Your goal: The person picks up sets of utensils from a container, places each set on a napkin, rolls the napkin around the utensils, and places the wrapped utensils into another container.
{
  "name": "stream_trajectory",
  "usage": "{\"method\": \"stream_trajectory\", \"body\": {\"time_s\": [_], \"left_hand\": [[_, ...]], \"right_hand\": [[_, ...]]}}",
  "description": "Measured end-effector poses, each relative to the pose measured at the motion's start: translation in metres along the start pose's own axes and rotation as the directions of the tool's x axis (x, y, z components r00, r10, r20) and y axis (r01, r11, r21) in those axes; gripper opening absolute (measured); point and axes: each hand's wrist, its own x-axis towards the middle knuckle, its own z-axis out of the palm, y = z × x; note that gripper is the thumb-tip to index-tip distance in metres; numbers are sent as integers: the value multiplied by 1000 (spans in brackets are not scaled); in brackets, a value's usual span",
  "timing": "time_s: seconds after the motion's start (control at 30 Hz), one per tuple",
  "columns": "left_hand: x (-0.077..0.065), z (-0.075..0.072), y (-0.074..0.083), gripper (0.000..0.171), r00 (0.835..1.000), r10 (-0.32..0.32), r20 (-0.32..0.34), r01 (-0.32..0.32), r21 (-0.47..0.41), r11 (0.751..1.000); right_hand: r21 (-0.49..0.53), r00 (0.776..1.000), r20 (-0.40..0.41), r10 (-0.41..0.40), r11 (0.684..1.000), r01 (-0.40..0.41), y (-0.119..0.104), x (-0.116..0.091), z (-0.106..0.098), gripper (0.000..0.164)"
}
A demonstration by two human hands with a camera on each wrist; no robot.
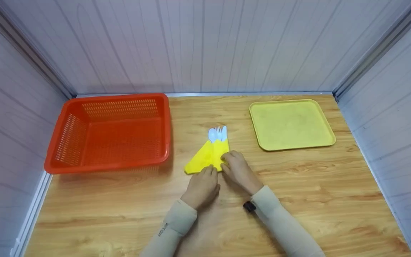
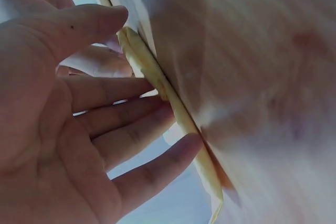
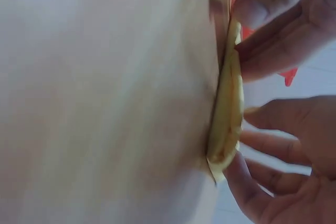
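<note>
A folded yellow napkin lies on the table, its left corner pointing outward. From its far end stick out the heads of a pale spoon, a fork and a knife; their handles are hidden in the napkin. My left hand touches the napkin's near edge with nearly straight fingers. On the napkin's right side rests my right hand, its fingertips on the cloth. In the right wrist view, the napkin's folded edge shows beside both hands.
A red-orange plastic basket with slotted walls stands at the left. A yellow tray lies at the back right. Pale panels wall in the wooden table at the back and both sides.
</note>
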Motion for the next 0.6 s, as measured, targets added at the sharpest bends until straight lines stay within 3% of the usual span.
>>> {"method": "stream_trajectory", "body": {"time_s": [0.27, 0.6], "left_hand": [[1, -1, -4, 44, 999, 32, -2, -32, -24, 999], [3, -5, -7, 47, 996, -21, 82, 23, -24, 999]], "right_hand": [[-105, 972, 132, -196, 972, 210, 2, 6, -6, 32], [-268, 944, 271, -188, 927, 262, -3, 17, -10, 33]]}}
